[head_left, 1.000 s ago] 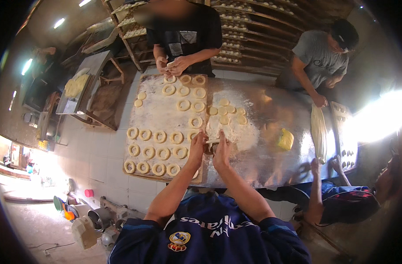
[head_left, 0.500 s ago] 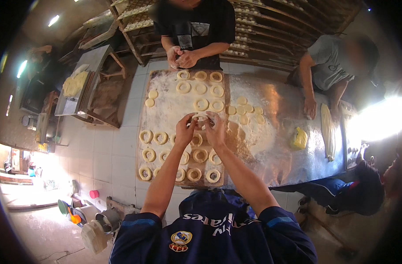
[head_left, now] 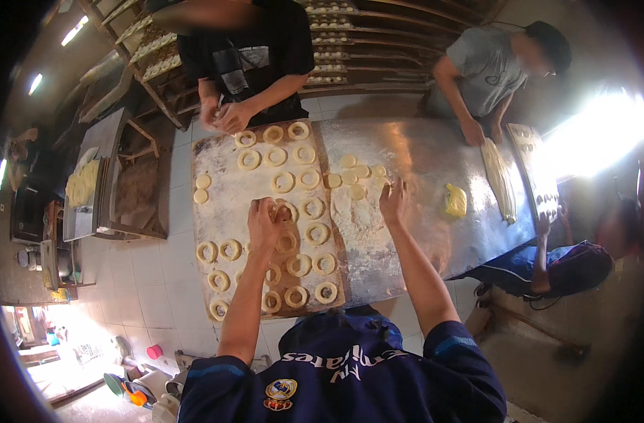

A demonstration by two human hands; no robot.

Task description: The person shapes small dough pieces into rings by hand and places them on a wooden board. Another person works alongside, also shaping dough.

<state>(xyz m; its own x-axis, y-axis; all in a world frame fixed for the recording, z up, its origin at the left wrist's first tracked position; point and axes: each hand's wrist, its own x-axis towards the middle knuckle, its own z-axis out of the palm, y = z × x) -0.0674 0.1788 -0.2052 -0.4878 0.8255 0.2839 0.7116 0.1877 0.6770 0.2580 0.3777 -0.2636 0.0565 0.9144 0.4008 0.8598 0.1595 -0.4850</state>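
Note:
My left hand [head_left: 265, 224] is over the floured board [head_left: 230, 166], its fingers curled on the edge of a pale dough ring [head_left: 287, 210] that lies in a row with other rings. Over the metal tabletop, my right hand [head_left: 394, 203] reaches out with thumb and fingers apart. Its fingertips are at the rightmost of several small flat dough discs [head_left: 382, 182]. Whether they touch that disc is hard to see. More dough rings [head_left: 299, 265] fill the near part of the board, partly hidden by my left forearm.
A yellow bag [head_left: 455, 201] and a long dough strip [head_left: 499, 180] lie on the metal table [head_left: 420, 155]. One person [head_left: 248, 77] stands across the board, another [head_left: 477, 77] at the far right. Racks [head_left: 378, 42] stand behind. A side table [head_left: 100, 176] at left holds dough.
The two hands, together around a dough ring before, have parted. My left hand has brought the ring down to the board; my right has moved right to the discs. The whole view has shifted.

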